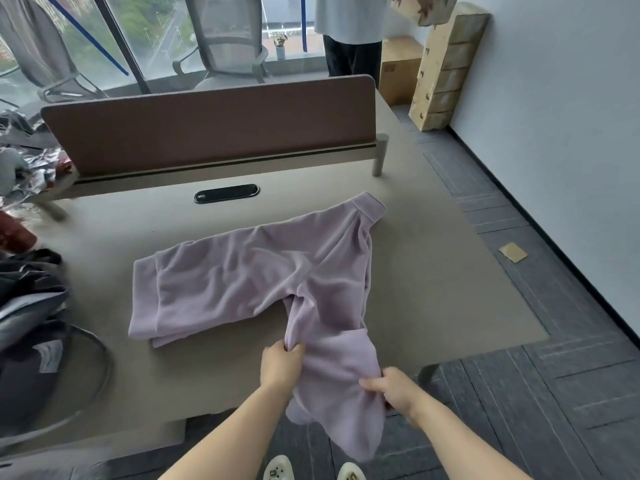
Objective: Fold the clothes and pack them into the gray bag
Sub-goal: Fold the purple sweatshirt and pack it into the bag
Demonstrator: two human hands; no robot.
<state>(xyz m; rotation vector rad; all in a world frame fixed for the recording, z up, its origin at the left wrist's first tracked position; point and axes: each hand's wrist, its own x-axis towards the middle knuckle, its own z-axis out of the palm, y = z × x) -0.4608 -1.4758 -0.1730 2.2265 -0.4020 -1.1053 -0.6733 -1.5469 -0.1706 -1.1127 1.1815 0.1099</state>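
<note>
A lilac sweatshirt (249, 275) lies on the desk (433, 271), its body folded and stretched to the left, its collar at the far right. One sleeve hangs over the desk's near edge. My left hand (281, 363) pinches that sleeve near its top. My right hand (393, 388) grips the sleeve's right edge lower down, beyond the desk's front edge. The gray bag (31, 327) sits open at the left edge of the desk, with a round wire rim and dark fabric.
A brown divider panel (207, 126) stands along the desk's far side, with a cable slot (227, 194) in front of it. Piled clothes (20, 174) lie at the far left. Office chairs, cardboard boxes (443, 67) and a standing person (349, 32) are behind the desk.
</note>
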